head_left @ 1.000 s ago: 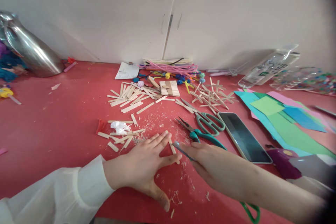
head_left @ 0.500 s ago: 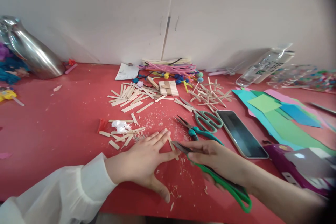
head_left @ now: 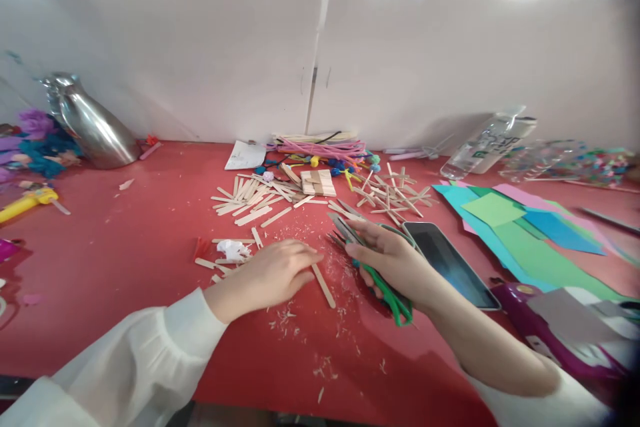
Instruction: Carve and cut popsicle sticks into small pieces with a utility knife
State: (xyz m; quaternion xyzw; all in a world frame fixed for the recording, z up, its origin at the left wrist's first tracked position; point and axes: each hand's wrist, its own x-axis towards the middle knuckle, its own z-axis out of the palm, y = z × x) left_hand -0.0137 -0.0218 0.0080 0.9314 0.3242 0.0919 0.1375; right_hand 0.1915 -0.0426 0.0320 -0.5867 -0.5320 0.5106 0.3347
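Note:
My right hand (head_left: 395, 261) is closed around a pair of green-handled scissors (head_left: 385, 287), blades pointing up and left over the red table (head_left: 125, 247). My left hand (head_left: 273, 273) lies on the table with its fingers curled down, touching the near end of a single wooden craft stick (head_left: 323, 285). Wood shavings (head_left: 300, 320) are scattered around both hands. Short stick pieces and a crumpled white scrap (head_left: 233, 250) lie just left of my left hand.
A pile of craft sticks (head_left: 255, 197), pipe cleaners (head_left: 325, 147), a phone (head_left: 447, 263), coloured paper sheets (head_left: 525, 220), a plastic bottle (head_left: 483, 143), a metal jug (head_left: 93, 127) and a white partition (head_left: 200, 60) surround the work area. More scissors and pliers lie under my right hand.
My left hand has curled and slid left off the stick. My right hand has lifted the green scissors up and away from the stick. The view has tilted upward.

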